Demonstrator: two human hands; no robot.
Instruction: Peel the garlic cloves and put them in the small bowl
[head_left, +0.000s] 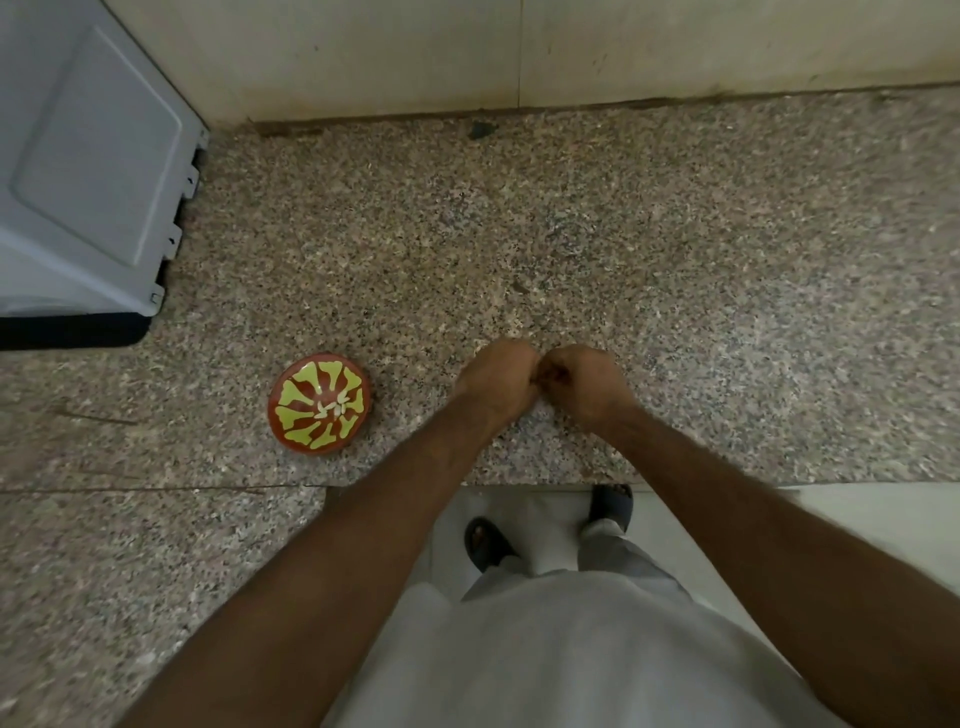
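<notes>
A grey appliance (88, 171) stands far left on the speckled granite counter (675, 260). Left of the curled fingers, the small bowl (319, 404) holds peeled cloves (335, 408). Left hand (498, 376) and right hand (584, 382) touch, pinching something hidden.

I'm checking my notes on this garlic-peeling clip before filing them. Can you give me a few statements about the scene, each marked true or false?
1. The small bowl already holds a few pale cloves. True.
2. The bowl sits to the right of both hands. False: it is to their left.
3. The left hand and right hand are together above the counter. True.
4. One hand reaches into the bowl. False: both are clear of it.
</notes>
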